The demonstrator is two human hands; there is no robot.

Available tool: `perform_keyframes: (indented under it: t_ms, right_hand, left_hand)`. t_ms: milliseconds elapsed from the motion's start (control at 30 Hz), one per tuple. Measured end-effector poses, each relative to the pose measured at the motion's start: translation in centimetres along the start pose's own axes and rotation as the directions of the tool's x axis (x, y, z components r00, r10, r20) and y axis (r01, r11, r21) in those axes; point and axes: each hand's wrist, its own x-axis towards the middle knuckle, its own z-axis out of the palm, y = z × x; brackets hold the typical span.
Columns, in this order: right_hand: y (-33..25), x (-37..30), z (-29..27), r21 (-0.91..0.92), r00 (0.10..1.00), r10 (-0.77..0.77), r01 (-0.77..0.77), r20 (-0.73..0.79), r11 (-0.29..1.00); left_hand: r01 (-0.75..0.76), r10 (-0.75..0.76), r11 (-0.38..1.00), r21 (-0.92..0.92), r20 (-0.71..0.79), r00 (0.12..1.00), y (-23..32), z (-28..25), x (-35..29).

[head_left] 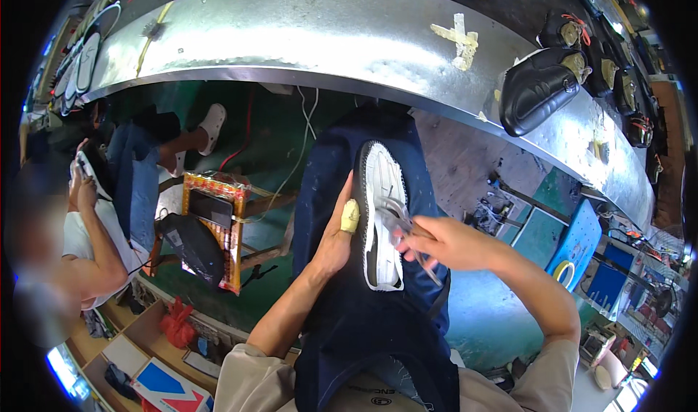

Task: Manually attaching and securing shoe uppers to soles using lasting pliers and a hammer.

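A shoe lies lengthwise over my lap, its white underside up and a dark edge along its left side. My left hand grips the shoe's left side, with yellow tape wrapped around one finger. My right hand is closed around grey metal pincers. Their head is at the right middle of the shoe's underside, and a handle sticks out below my fingers. Motion blurs the tool, so I cannot tell whether its jaws bite on the shoe. A dark blue apron covers my legs under the shoe.
A metal-edged bench curves across in front, with a black shoe at its right edge and several more behind. At left, a co-worker holds a shoe-like piece. Between us stands a wooden stool with a black bag.
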Motion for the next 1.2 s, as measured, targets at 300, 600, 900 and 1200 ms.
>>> perform_keyframes:
  t_ms: [300,600,900,1200]
  right_hand:
    - [-4.8,-0.2,2.5,-0.941,0.947,-0.321,0.127,0.021,0.314]
    - [2.3,1.3,7.4,-0.621,0.879,-0.317,0.032,-0.355,0.783]
    - [1.4,-1.4,3.2,-0.448,0.963,-0.222,0.133,-0.153,0.884]
    - [2.1,-1.7,4.7,-0.651,0.994,-0.046,0.102,0.102,0.752]
  left_hand:
    - [0.055,-0.054,0.998,-0.019,0.027,0.998,0.3,0.2,-0.1]
    - [0.172,-0.185,0.926,-0.335,-0.008,0.983,-1.9,-1.6,-1.0]
    - [0.048,-0.022,0.950,0.309,-0.088,0.996,-0.2,-1.5,-1.3]
    - [0.073,-0.020,0.850,0.522,-0.107,0.994,0.2,-0.4,-1.9]
